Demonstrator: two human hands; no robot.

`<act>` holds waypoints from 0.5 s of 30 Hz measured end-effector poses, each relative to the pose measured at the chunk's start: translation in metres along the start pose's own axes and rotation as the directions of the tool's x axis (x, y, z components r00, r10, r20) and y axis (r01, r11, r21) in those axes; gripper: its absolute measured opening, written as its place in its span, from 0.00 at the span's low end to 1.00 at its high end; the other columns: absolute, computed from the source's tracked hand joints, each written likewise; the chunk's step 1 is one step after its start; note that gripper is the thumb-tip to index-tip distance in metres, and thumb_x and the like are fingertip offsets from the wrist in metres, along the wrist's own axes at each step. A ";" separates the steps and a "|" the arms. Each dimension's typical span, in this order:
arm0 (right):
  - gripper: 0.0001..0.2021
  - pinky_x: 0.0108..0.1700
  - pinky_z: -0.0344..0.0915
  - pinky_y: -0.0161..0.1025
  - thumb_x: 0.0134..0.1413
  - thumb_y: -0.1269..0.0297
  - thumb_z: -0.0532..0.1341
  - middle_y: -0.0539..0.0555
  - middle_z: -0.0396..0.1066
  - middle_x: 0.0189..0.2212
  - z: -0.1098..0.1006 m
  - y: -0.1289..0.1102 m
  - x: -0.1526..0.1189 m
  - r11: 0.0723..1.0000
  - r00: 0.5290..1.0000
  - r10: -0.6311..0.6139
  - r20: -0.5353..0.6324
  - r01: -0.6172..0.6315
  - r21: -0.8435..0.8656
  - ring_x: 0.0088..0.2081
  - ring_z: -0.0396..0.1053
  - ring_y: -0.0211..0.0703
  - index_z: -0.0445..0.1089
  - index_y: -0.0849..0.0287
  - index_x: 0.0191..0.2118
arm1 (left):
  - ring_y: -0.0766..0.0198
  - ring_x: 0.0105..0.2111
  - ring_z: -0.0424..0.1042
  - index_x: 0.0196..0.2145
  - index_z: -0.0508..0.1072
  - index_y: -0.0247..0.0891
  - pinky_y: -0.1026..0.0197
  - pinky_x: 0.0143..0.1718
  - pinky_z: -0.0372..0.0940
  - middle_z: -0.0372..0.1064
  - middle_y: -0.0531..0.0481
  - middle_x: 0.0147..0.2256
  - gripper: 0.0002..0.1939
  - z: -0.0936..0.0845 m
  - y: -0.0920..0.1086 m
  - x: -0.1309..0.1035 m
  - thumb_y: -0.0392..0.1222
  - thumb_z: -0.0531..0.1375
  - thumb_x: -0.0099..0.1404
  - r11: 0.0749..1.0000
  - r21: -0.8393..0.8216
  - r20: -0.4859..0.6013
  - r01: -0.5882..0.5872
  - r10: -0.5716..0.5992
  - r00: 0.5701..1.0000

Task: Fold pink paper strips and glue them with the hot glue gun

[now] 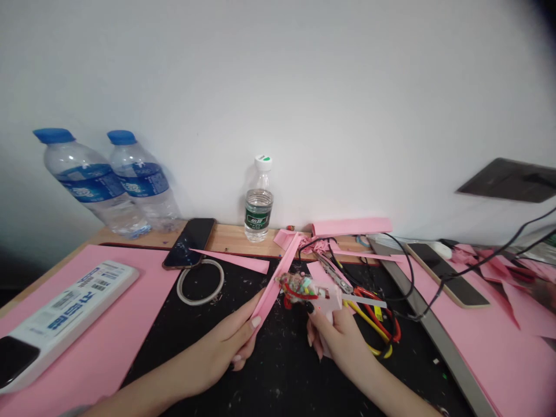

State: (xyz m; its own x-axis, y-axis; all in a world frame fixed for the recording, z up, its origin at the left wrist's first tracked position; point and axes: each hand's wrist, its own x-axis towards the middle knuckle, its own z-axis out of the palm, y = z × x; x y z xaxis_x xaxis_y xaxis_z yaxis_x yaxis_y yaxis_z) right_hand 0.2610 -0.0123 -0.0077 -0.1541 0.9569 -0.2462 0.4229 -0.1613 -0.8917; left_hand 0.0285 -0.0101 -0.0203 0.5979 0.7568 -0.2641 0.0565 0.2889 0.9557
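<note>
My left hand (234, 339) is closed on a long folded strip of pink paper (278, 284), thumb on top, the strip slanting up and away to the right. My right hand (334, 336) grips a pink hot glue gun (326, 295) by its handle. A whitish glue stick juts from its back end. Its front is crusted with a lumpy, multicoloured mass (297, 288), which lies close beside the paper strip; whether they touch I cannot tell. Behind the right hand, pliers with red handles (393, 330) and a yellow-handled tool (362, 318) lie on the black mat (278, 382).
A roll of tape (182, 292), a dark phone (191, 240) and a white box (65, 318) lie leftward. Bottles (257, 223) stand by the wall. To the right are another phone (447, 275), black cables (438, 289), pink sheets (482, 347) and paper scraps.
</note>
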 end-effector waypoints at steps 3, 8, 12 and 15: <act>0.28 0.16 0.51 0.30 0.55 0.42 0.50 0.48 0.58 0.07 0.000 -0.001 0.000 1.000 1.000 0.003 0.006 -0.003 0.022 0.11 0.57 0.33 0.63 0.59 0.15 | 0.67 0.22 0.46 0.66 0.43 0.45 0.64 0.24 0.52 0.49 0.59 0.23 0.29 0.000 -0.003 0.001 0.53 0.45 0.71 1.000 -0.026 0.002 -0.017 0.017 1.000; 0.29 0.15 0.48 0.30 0.56 0.41 0.50 0.48 0.57 0.07 0.000 0.005 0.000 1.000 1.000 -0.012 0.024 0.011 0.028 0.11 0.56 0.33 0.63 0.59 0.14 | 0.67 0.23 0.46 0.66 0.43 0.46 0.64 0.23 0.50 0.48 0.58 0.23 0.30 -0.002 -0.007 0.002 0.53 0.46 0.71 0.998 -0.070 0.003 0.001 0.000 1.000; 0.30 0.15 0.48 0.29 0.57 0.42 0.50 0.48 0.57 0.08 0.001 0.009 0.000 0.999 0.999 -0.033 0.031 0.032 0.023 0.11 0.56 0.32 0.63 0.59 0.15 | 0.68 0.23 0.45 0.66 0.42 0.46 0.64 0.23 0.50 0.48 0.58 0.23 0.30 -0.002 -0.008 0.003 0.53 0.47 0.71 0.995 -0.097 0.005 0.008 -0.007 1.000; 0.29 0.15 0.49 0.29 0.56 0.41 0.50 0.48 0.57 0.08 0.002 0.007 -0.002 0.999 0.999 -0.042 0.027 0.041 0.028 0.11 0.57 0.32 0.62 0.59 0.15 | 0.68 0.23 0.45 0.66 0.42 0.45 0.65 0.23 0.50 0.47 0.59 0.23 0.31 -0.002 -0.010 0.004 0.53 0.47 0.71 0.993 -0.122 0.003 0.011 -0.011 1.000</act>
State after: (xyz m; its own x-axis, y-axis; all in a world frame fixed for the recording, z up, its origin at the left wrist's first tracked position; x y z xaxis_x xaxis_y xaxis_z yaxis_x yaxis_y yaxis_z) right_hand 0.2620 -0.0157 -0.0141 -0.1953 0.9560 -0.2189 0.3914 -0.1286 -0.9112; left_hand 0.0283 -0.0089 -0.0309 0.5999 0.7518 -0.2739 -0.0345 0.3663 0.9299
